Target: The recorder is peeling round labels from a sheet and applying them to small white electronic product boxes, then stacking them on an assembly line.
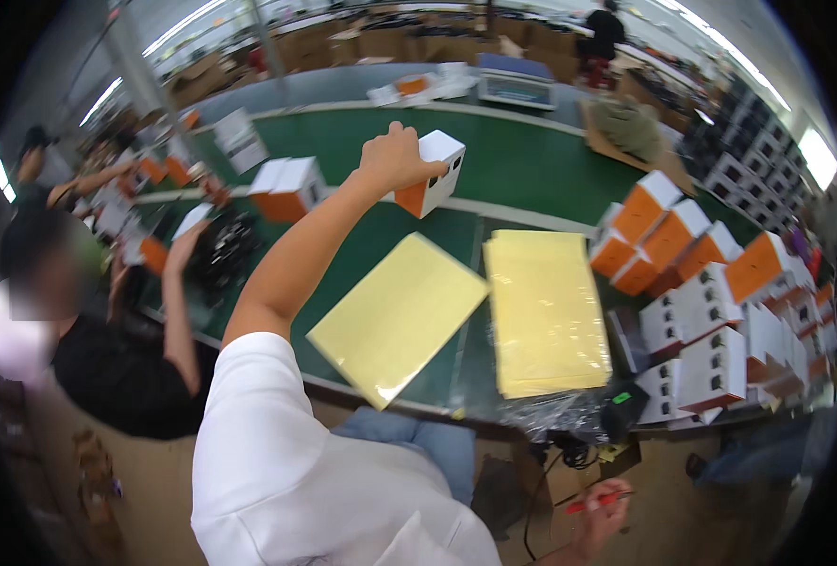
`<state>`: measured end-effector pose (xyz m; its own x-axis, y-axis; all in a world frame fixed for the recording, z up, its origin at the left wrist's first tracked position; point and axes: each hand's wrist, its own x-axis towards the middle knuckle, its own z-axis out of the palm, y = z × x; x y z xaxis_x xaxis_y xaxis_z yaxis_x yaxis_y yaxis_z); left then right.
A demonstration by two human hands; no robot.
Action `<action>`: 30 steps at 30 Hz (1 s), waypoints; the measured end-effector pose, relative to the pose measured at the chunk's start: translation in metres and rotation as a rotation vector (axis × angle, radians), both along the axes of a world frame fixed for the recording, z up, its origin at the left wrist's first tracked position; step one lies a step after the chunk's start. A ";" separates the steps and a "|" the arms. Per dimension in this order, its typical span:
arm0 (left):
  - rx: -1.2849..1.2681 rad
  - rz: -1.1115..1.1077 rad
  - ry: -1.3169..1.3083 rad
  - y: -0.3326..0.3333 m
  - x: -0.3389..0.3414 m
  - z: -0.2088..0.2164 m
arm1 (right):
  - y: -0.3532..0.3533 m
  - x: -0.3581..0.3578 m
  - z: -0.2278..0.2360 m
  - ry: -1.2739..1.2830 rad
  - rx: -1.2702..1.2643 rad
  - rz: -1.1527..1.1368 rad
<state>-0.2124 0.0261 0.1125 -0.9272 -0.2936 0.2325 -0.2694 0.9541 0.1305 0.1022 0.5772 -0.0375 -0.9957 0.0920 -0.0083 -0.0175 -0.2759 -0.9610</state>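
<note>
My left arm is stretched out over the green work table. At its end, my left hand (398, 160) is closed on a small white-and-orange box (440, 182) with dark pictures on one side. Between that box and my body lies a yellow sheet (400, 316) with a glossy corner, turned at an angle. To its right is a stack of yellow sheets (549, 311), with crumpled clear plastic at its near end. Down at the lower right, off the table, my right hand (603, 517) holds a slim red pen-like tool (596, 501); its exact kind is unclear.
Many white-and-orange boxes (711, 358) are piled at the right. Further boxes (288, 189) stand left of my arm, near dark bagged items (225, 243). A co-worker in black (126, 368) works at my left. A blue-topped device (516, 80) sits on the far counter.
</note>
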 end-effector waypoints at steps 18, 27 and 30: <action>-0.655 -0.821 -0.065 -0.151 0.176 -0.026 | -0.182 -0.009 0.053 0.003 -0.087 0.408; -0.322 -0.179 -0.377 -0.126 0.169 -0.034 | -0.211 -0.021 0.050 -0.084 0.283 0.510; -0.354 -0.188 0.043 -0.118 0.185 -0.048 | -0.217 -0.024 0.043 -0.161 0.320 0.504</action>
<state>-0.0271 -0.0924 0.0649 -0.9444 -0.0148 0.3286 -0.0876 0.9742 -0.2080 0.0782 0.3603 0.0059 -0.9061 -0.3665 -0.2115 0.1920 0.0895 -0.9773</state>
